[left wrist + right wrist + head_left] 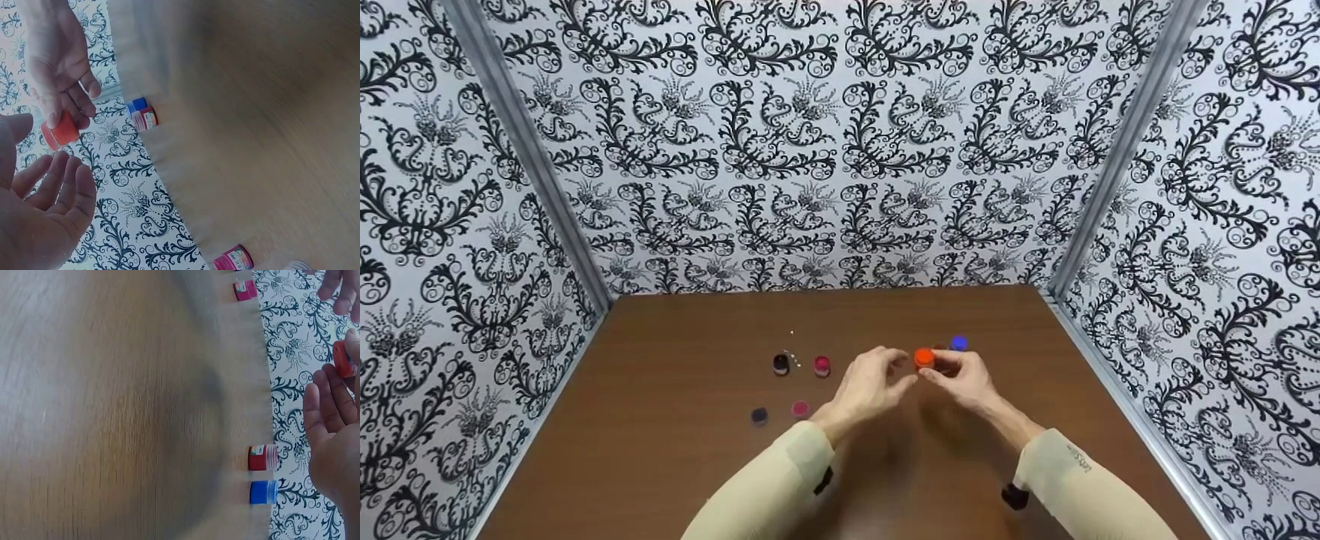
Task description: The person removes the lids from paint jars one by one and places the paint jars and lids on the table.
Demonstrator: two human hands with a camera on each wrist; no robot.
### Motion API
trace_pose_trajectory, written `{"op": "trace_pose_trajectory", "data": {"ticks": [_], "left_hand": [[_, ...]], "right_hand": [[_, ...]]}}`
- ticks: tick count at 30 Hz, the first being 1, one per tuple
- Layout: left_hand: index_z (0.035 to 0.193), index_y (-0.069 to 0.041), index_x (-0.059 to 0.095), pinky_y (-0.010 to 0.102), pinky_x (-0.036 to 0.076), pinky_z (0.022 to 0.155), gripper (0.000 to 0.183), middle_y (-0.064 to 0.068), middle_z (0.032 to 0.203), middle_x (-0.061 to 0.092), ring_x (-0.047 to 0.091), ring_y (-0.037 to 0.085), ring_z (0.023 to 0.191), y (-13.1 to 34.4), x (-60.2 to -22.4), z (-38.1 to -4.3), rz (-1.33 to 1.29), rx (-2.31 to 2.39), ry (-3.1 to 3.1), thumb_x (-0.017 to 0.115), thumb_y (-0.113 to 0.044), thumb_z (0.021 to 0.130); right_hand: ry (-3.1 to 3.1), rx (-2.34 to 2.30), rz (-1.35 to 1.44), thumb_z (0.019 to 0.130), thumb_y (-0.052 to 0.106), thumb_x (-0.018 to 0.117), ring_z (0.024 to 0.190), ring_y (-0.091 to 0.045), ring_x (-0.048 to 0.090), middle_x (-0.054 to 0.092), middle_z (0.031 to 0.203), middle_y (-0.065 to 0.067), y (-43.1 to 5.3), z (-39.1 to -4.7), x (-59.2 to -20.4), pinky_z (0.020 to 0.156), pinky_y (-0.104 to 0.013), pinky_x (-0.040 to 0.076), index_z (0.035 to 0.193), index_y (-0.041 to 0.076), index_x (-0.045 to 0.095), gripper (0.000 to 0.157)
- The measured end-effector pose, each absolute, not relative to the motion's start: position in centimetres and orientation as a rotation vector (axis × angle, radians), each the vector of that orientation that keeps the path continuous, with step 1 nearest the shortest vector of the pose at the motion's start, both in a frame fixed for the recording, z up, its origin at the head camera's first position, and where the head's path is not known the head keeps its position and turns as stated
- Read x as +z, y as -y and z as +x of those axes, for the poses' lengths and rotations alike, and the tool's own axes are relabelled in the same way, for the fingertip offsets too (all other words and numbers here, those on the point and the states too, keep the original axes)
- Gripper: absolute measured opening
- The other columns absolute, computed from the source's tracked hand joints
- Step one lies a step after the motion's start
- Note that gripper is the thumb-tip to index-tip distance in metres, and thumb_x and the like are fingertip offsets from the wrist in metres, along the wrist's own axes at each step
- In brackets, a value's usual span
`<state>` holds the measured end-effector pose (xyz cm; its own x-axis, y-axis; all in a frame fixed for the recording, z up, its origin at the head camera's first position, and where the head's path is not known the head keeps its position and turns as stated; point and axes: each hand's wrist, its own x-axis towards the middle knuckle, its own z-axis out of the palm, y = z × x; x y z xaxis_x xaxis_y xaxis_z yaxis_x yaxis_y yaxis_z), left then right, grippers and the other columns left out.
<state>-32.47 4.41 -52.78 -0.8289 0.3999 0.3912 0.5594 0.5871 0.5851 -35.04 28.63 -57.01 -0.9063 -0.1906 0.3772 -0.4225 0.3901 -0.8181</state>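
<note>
A small orange-red paint jar (924, 358) is pinched between the thumb and fingers of my right hand (969, 381), held above the table. My left hand (870, 382) is just to the left of it, fingers relaxed and slightly bent, with nothing in them. In the left wrist view, a gap shows between the left fingertips and the jar (61, 133). Behind the right hand stand a blue paint jar (263, 492) and a red paint jar (259, 458), side by side near the table's far part.
Left of the hands, a black jar (781, 364) and a pink jar (822, 366) stand on the brown table (660, 435). Nearer lie a dark round lid (759, 415) and a pink round lid (800, 409). Small bright specks dot the wood behind. Patterned walls (810, 150) enclose the table.
</note>
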Motion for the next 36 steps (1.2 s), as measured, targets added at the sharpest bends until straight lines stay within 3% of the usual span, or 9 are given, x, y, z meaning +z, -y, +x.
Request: {"op": "trace_pose_trajectory", "data": {"ticks": [5,14,25,28,33,36], "left_hand": [[0.14,-0.01,0.077,0.035,0.065,0.096,0.043,0.008,0.124,0.078,0.078,0.025,0.109,-4.5,-52.8,-32.8,-0.798,-1.09,2.571,0.08,-0.034,0.105],[0.142,-0.01,0.077,0.036,0.063,0.101,0.05,0.008,0.125,0.075,0.076,0.03,0.116,-4.6,-52.7,-32.8,-0.776,-1.258,2.596,0.084,-0.037,0.1],[0.133,-0.012,0.082,0.033,0.062,0.097,0.037,0.005,0.119,0.075,0.075,0.022,0.109,-4.4,-53.0,-32.6,-0.751,-1.317,2.586,0.084,-0.03,0.1],[0.132,-0.011,0.082,0.033,0.061,0.096,0.035,0.006,0.117,0.074,0.074,0.027,0.108,-4.4,-53.0,-32.6,-0.748,-1.328,2.587,0.083,-0.027,0.101],[0.129,-0.011,0.082,0.034,0.06,0.096,0.03,0.007,0.115,0.073,0.074,0.033,0.109,-4.2,-52.6,-32.5,-0.747,-1.303,2.589,0.082,-0.024,0.102],[0.127,-0.012,0.083,0.032,0.06,0.095,0.027,0.006,0.114,0.073,0.074,0.03,0.108,-4.2,-52.5,-32.5,-0.744,-1.293,2.583,0.083,-0.023,0.102]], "right_hand": [[2.408,1.542,0.6,0.095,0.0,0.085,0.081,-0.004,0.072,0.083,0.105,-0.027,-28.2,-34.6,-57.0,0.079,-0.021,0.063,0.12,-0.007,0.082,0.027],[2.328,1.613,0.735,0.096,-0.002,0.084,0.089,0.003,0.074,0.082,0.11,-0.034,-27.1,-33.7,-56.9,0.082,-0.015,0.061,0.122,-0.013,0.079,0.028],[2.285,1.705,0.846,0.097,-0.006,0.081,0.098,0.002,0.075,0.078,0.116,-0.04,-26.2,-33.2,-56.7,0.085,-0.016,0.062,0.123,-0.018,0.076,0.029],[2.282,1.739,0.867,0.097,-0.006,0.08,0.098,0.002,0.076,0.083,0.116,-0.029,-26.0,-33.3,-56.8,0.086,-0.017,0.063,0.124,-0.018,0.075,0.03],[2.252,1.806,0.889,0.098,-0.006,0.079,0.098,0.001,0.078,0.086,0.114,0.006,-25.8,-33.6,-57.1,0.086,-0.018,0.064,0.126,-0.02,0.073,0.032],[2.229,1.842,0.89,0.098,-0.005,0.079,0.098,0.001,0.078,0.085,0.113,0.013,-25.6,-33.7,-57.1,0.086,-0.017,0.064,0.126,-0.021,0.073,0.033]]}}
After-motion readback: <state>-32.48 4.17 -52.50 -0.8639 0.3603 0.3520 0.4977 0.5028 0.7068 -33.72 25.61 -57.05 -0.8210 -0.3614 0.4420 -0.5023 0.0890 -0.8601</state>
